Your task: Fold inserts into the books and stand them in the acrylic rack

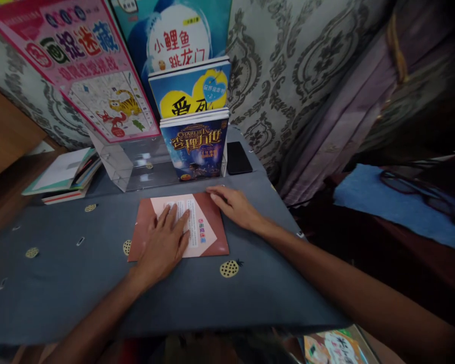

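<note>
A thin reddish-brown book with a pale pink printed panel lies flat on the grey-blue tablecloth. My left hand lies flat on it, fingers stretched out over the panel. My right hand rests on the book's upper right corner, fingers extended and lying flat. Neither hand grips anything.
A clear acrylic stand behind the book holds upright books, a dark blue one in front. A black phone lies to its right. A stack of books sits at the left. A curtain and blue cloth are at the right.
</note>
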A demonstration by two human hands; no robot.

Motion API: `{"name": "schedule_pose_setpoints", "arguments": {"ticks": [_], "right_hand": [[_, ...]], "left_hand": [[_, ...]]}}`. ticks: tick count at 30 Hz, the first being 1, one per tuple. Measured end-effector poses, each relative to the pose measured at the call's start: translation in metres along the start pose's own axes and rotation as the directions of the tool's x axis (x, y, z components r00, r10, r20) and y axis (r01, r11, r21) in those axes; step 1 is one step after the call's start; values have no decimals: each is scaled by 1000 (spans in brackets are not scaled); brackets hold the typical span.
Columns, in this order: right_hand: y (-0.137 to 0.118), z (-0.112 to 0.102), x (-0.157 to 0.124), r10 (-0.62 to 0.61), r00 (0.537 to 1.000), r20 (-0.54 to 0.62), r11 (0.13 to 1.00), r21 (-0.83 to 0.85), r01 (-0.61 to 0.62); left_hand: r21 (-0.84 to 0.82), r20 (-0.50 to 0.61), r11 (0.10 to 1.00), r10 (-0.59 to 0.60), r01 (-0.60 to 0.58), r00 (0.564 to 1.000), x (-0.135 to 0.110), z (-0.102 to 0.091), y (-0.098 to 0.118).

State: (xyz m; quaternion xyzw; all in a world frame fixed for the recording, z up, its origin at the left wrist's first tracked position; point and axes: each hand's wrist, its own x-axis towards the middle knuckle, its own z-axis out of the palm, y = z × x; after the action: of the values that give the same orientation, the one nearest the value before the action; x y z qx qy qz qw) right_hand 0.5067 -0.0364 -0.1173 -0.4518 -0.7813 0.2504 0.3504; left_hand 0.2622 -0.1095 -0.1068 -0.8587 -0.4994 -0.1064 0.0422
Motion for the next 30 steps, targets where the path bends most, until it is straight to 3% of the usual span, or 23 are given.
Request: {"name": "schedule_pose_setpoints", "arguments": {"ticks": [5,11,23,30], "right_hand": [[10,-1,7,25,999,-33,995,102,-21],[3,3,-1,-58,998,32,995,-84,61],[1,6,-2,-57,997,51,977,-204,67],[0,9,-4,-61,997,49,969,-237,71]], "left_hand": [[-81,85,994,79,-73,993,25,-1,1],[-156,100,980,137,-120,985,53,5,19],[-284,120,925,294,-251,948,7,-14,34],[-254,116,922,330,-293,937,-7,-16,38]]}}
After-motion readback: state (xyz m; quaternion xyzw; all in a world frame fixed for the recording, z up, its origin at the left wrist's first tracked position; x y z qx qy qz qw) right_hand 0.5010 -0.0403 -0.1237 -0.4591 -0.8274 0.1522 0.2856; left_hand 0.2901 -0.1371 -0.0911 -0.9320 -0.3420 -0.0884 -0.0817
